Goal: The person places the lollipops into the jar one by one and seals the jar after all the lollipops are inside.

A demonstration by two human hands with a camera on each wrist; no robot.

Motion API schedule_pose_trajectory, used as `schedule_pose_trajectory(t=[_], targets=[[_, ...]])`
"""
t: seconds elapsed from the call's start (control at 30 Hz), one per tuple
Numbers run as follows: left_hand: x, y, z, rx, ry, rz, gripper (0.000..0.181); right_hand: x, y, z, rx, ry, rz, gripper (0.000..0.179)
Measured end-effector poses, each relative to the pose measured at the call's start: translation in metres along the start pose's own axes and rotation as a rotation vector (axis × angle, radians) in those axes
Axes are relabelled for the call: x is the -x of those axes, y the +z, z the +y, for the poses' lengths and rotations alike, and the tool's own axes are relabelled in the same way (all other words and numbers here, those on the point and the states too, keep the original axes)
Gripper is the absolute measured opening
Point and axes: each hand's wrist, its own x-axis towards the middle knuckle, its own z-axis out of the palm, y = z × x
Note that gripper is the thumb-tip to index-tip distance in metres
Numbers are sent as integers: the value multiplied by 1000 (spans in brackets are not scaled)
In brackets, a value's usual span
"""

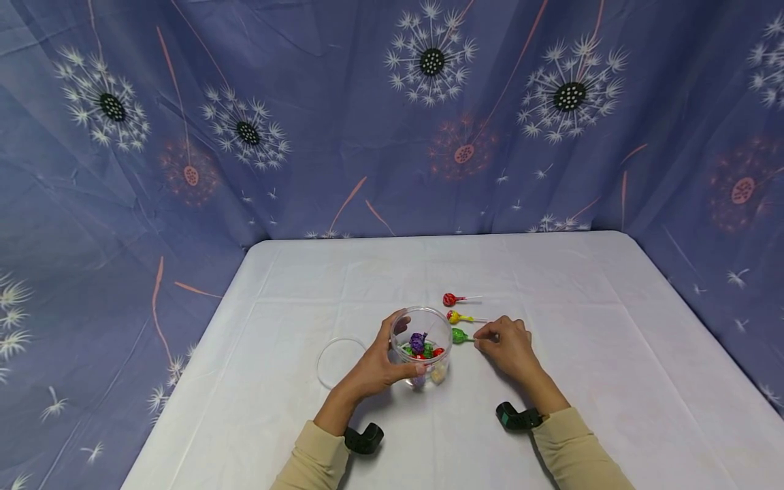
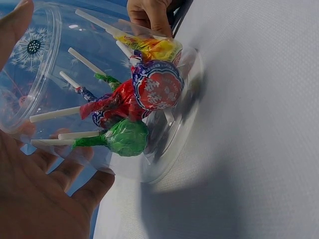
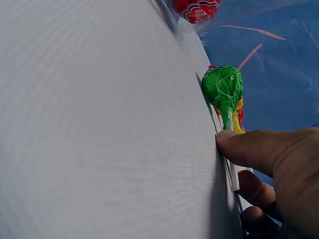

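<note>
My left hand (image 1: 380, 364) grips a clear plastic jar (image 1: 437, 327) round its side, thumb at the front, fingers at the back. Inside the jar lie several wrapped lollipops; the left wrist view shows a green lollipop (image 2: 128, 137), a purple-and-red lollipop (image 2: 158, 85) and a yellow lollipop (image 2: 159, 50) through the wall. To the right of the jar, my right hand (image 1: 508, 347) pinches the white stick of another green lollipop (image 3: 223, 87), which lies at the tabletop. Just beyond it are a yellow lollipop (image 1: 454, 317) and a red lollipop (image 1: 450, 299), sticks pointing right.
A clear round lid (image 1: 318, 361) lies left of the jar, partly behind my left forearm. White cloth covers the table (image 1: 294, 292). Blue curtains (image 1: 343, 136) with a dandelion print hang behind and at both sides. A black wrist device (image 1: 517, 416) sits on each wrist.
</note>
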Motion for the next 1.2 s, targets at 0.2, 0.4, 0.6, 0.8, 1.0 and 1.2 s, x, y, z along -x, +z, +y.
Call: schedule_pose_trajectory(t=[0.2, 0.4, 0.6, 0.8, 1.0, 1.2], targets=[[0, 1, -2, 1, -6, -4, 97, 1, -1, 1, -30, 10, 10, 4], [0, 1, -2, 1, 1, 1, 97, 2, -3, 1, -58, 25, 13, 5], [1, 1, 0, -1, -13, 7, 96, 1, -11, -3, -83, 44, 28, 6], [1, 0, 0, 2, -3, 5, 95, 2, -20, -13, -125, 26, 47, 9], [1, 0, 1, -3, -8, 5, 95, 2, -29, -22, -151, -2, 74, 11], [0, 0, 0, -6, -3, 2, 95, 2, -35, -34, -187, -26, 99, 11]])
